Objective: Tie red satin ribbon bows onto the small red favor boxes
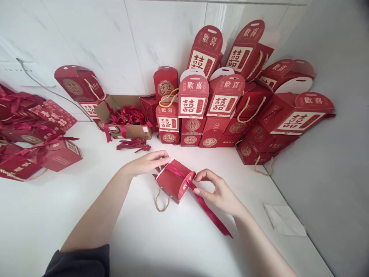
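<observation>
A small red gift box (172, 184) with a gold rope handle (161, 203) lies on its side on the white table (173, 238). A red ribbon (208, 209) is wrapped over it and trails off to the lower right. My left hand (150, 161) rests on the box's far end, fingers closed on the ribbon there. My right hand (216, 190) pinches the ribbon at the box's near right corner.
Many red gift boxes (227, 100) are stacked against the back wall and right corner. More boxes (34, 134) lie at the left. An open cardboard box of red ribbons (127, 121) stands at the back, with loose ribbons (133, 144) before it. A white tissue (284, 219) lies at the right.
</observation>
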Demonstrator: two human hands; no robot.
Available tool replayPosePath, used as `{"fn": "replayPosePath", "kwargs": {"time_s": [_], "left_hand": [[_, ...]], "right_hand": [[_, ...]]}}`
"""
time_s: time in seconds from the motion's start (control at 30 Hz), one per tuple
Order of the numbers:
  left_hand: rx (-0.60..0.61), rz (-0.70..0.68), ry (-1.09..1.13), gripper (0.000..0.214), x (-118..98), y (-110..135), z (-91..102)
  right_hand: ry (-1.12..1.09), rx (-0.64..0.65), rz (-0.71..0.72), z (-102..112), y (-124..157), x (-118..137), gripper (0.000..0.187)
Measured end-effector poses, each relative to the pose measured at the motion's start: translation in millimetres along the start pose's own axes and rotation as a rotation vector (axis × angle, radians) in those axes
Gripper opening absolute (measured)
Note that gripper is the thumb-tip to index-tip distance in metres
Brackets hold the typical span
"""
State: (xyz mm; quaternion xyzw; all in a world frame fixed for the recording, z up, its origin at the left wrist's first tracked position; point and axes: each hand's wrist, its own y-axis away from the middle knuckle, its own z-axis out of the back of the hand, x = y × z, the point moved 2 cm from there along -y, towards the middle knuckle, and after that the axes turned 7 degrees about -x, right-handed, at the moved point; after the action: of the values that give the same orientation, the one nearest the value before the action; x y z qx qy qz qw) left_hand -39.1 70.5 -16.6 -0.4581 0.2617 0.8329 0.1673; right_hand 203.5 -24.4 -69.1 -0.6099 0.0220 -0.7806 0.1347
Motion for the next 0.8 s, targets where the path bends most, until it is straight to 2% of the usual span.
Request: {"fn": "replayPosePath", "kwargs": {"time_s": [0.07, 0.2, 0.3, 0.5, 0.6, 0.7, 0.8], "left_hand": [[0.022, 0.049, -0.005, 0.033, 0, -1, -5.0], [0.119, 0.083, -0.005, 0.034, -4, 3, -8.2], [0.199, 0.03, -0.075, 0.031, -9, 7, -7.9], [0.22, -0.093, -0.234, 0.021, -14, 10, -6.3], [0.305, -0.078, -0.145, 0.021, -12, 12, -3.2], [0.385, -0.034, -0.018, 0.027, -8, 15, 3.4], [0.421, -0.01, -0.004, 0.031, -2, 16, 12.0]], "right_hand": [[0.043, -0.014, 0.037, -3, 1, 2, 0.019], [0.124, -0.075, 0.123, -4, 5, 3, 0.009], [0.146, -0.127, 0.198, 1, 9, -1, 0.012], [0.297, -0.107, 0.417, 1, 11, -7, 0.031], [0.181, -0.066, 0.367, 5, 11, -4, 0.034], [0.052, -0.026, 0.259, 14, 11, 1, 0.035], [-0.066, 0.145, 0.106, 21, 12, 3, 0.028]]}}
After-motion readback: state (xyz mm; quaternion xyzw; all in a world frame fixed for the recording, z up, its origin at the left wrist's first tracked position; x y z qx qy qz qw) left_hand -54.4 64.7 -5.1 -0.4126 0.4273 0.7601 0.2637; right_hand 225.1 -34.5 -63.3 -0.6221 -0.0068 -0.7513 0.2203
